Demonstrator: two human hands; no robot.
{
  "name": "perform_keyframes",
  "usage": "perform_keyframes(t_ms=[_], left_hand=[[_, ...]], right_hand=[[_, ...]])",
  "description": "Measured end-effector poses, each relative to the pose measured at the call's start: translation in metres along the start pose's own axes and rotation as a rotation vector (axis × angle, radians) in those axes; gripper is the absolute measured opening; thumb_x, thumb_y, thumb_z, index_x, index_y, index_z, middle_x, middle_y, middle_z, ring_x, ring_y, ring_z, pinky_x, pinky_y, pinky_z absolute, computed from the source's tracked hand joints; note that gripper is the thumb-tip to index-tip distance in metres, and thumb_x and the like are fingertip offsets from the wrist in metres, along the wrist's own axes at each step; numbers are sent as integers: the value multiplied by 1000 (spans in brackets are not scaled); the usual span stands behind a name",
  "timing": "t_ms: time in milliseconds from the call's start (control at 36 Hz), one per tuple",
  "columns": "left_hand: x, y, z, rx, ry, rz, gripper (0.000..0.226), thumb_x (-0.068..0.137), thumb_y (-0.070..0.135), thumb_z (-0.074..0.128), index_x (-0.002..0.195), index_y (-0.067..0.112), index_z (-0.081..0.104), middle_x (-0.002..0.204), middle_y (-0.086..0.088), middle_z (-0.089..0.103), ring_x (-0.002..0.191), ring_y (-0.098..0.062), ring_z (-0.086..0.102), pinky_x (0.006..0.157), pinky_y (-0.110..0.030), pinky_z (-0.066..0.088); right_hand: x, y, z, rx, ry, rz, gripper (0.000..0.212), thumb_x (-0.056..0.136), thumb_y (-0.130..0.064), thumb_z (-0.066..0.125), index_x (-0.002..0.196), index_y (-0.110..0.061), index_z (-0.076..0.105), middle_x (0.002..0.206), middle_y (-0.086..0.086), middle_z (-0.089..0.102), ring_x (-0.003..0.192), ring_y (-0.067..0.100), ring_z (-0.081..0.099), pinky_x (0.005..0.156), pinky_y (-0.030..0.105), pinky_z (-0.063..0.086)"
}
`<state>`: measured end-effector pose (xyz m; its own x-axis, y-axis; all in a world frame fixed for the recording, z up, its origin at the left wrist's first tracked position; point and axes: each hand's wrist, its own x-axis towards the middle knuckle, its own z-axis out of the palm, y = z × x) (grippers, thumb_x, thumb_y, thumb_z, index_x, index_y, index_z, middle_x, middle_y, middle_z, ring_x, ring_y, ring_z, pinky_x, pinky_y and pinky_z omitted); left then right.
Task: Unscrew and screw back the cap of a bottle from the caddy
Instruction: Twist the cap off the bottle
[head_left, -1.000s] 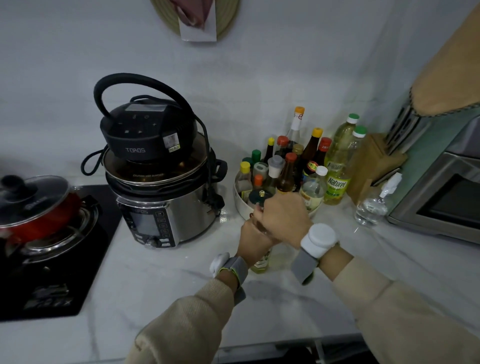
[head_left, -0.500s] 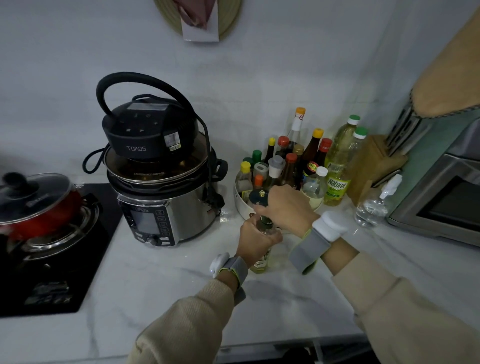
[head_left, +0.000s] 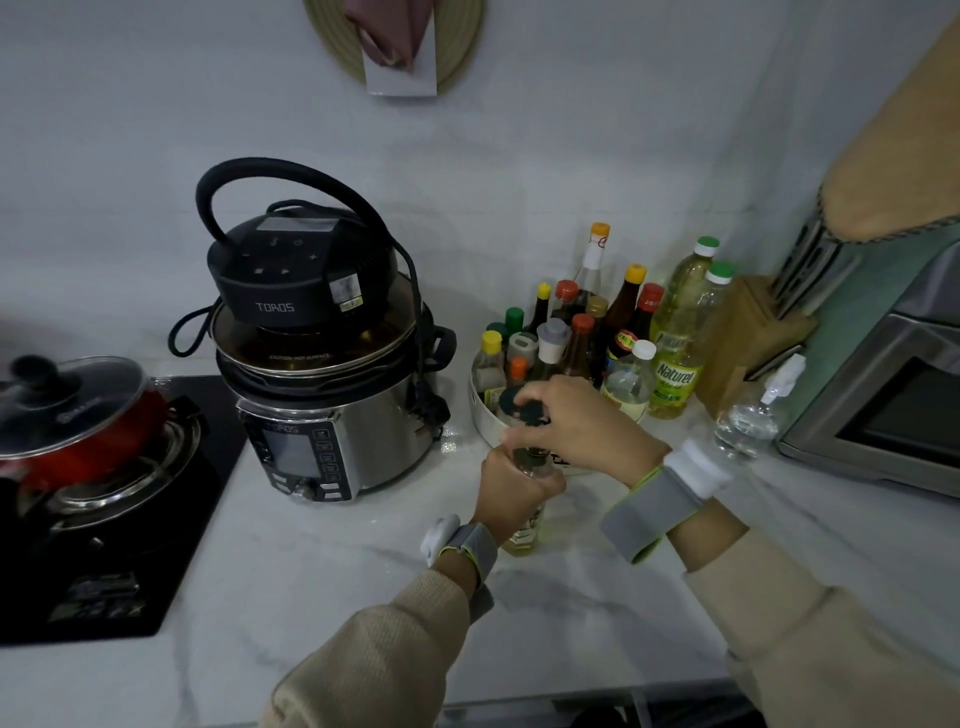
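A small clear bottle (head_left: 525, 535) of yellowish liquid stands on the marble counter just in front of the round white caddy (head_left: 480, 415), which is full of sauce bottles. My left hand (head_left: 511, 493) is wrapped around the bottle's body, leaving its dark neck showing above my fingers. My right hand (head_left: 587, 426) sits a little above the neck and pinches a dark cap (head_left: 531, 414) in its fingertips. The cap is off the bottle, with a small gap between it and the neck.
A steel pressure cooker (head_left: 332, 415) with a black lid unit stands to the left. A red pot (head_left: 78, 431) sits on the black hob. Two oil bottles (head_left: 675, 358), a spray bottle (head_left: 748, 421), a knife block (head_left: 748, 343) and an oven (head_left: 893, 415) stand to the right.
My right hand has risen from the bottle top with the cap in it, and the neck now shows. My left hand has kept its hold on the bottle.
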<state>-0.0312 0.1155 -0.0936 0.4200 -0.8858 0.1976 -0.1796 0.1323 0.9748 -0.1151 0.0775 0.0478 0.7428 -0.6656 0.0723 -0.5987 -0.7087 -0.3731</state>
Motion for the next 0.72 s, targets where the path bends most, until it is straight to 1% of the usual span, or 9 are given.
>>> perform_keyframes(t_ms=[83, 167, 278, 361, 445, 528, 612, 667, 723], left_hand=[[-1, -1, 0, -9, -15, -8, 21, 59, 22, 67, 76, 12, 60, 75, -17, 67, 66, -14, 57, 62, -36, 49], [-1, -1, 1, -18, -19, -8, 23, 59, 22, 67, 81, 16, 62, 75, -6, 68, 69, -12, 60, 65, -32, 51], [0, -1, 0, -45, -11, 10, 29, 61, 14, 68, 90, 15, 66, 83, -3, 70, 77, -11, 65, 71, -28, 55], [0, -2, 0, -8, -3, 13, 18, 60, 19, 66, 77, 23, 64, 72, -2, 66, 66, -10, 60, 63, -30, 51], [-1, -1, -1, -3, -7, 9, 16, 62, 15, 67, 65, 28, 58, 59, 8, 56, 56, -7, 49, 54, -28, 43], [-2, 2, -1, -20, -24, 18, 12, 63, 10, 66, 70, 19, 62, 62, 5, 60, 58, -6, 52, 55, -26, 45], [-2, 3, -1, -27, -20, 3, 18, 63, 8, 67, 68, 25, 61, 61, 11, 62, 60, -5, 56, 56, -23, 47], [-2, 2, -2, -26, -26, -3, 17, 62, 11, 69, 69, 24, 60, 65, 6, 63, 62, -9, 56, 59, -29, 48], [-2, 0, -2, -23, -34, -4, 18, 62, 12, 71, 74, 21, 61, 71, 1, 67, 66, -12, 60, 63, -32, 50]], right_hand=[[2, -2, 8, -69, 69, 144, 51, 79, -61, 58, 69, -11, 52, 67, 4, 53, 67, 25, 55, 52, 32, 39], [1, -7, 9, -94, 65, 170, 47, 82, -43, 64, 56, -13, 39, 56, 1, 41, 60, 25, 50, 43, 29, 25], [3, -9, 3, -78, 0, 120, 24, 76, -24, 72, 75, -2, 64, 69, 11, 60, 69, 28, 59, 46, 28, 36], [1, -9, -1, -1, -79, 53, 19, 71, -14, 73, 89, -8, 71, 83, 11, 67, 76, 25, 62, 56, 29, 46], [-3, -8, -6, 41, -142, 16, 24, 68, -4, 72, 90, -13, 73, 78, 0, 60, 72, 12, 56, 59, 22, 45], [-4, -6, -7, 55, -115, -9, 22, 72, -20, 75, 94, -17, 71, 82, -3, 47, 77, 9, 45, 55, 13, 31], [-2, -7, 0, 12, 2, 77, 37, 78, -46, 69, 97, -14, 66, 89, 2, 48, 85, 19, 49, 62, 25, 38], [-2, -9, 5, -66, 67, 160, 44, 82, -51, 61, 87, -8, 62, 80, 3, 51, 81, 23, 55, 57, 30, 39], [-1, -9, 10, -101, 112, 202, 45, 84, -50, 59, 67, -9, 51, 63, 0, 45, 70, 23, 52, 46, 28, 28]])
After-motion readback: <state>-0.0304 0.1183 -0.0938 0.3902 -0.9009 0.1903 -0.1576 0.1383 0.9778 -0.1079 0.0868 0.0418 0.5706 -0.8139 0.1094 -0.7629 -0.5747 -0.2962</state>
